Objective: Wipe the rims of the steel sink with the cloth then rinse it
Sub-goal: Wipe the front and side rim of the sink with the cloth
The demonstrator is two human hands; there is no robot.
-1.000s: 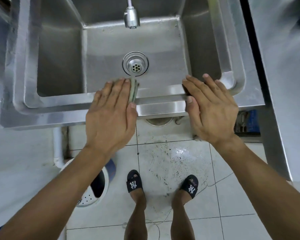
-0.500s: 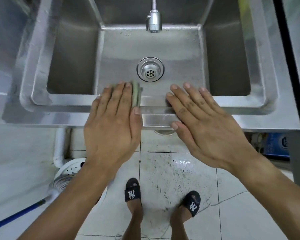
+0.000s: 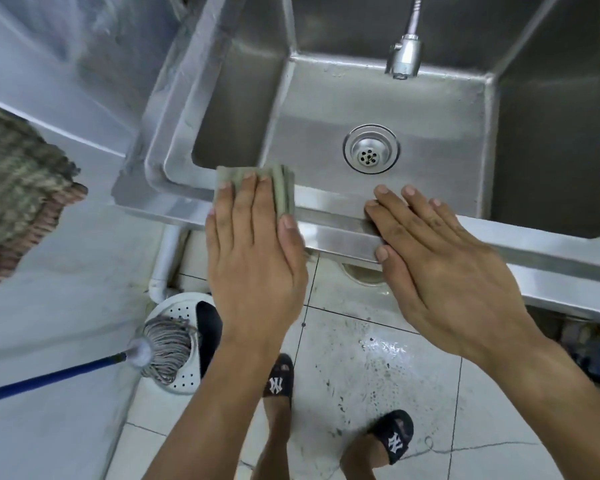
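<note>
Flat-fingered, the left hand point(image 3: 253, 258) presses the folded cloth point(image 3: 257, 188) onto the steel sink's front rim point(image 3: 333, 216) near its left corner, the right hand point(image 3: 444, 258) (also flat, holding nothing) braced alongside; even pressure should carry the wipe round that corner.

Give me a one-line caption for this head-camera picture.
Left hand presses a folded cloth on the steel sink front rim; right hand rests flat beside it.

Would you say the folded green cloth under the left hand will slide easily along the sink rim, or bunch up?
The cloth looks soft, so it would probably flop if lifted. Folded in layers under the flat left hand, it likely slides on the smooth steel rim.
</note>
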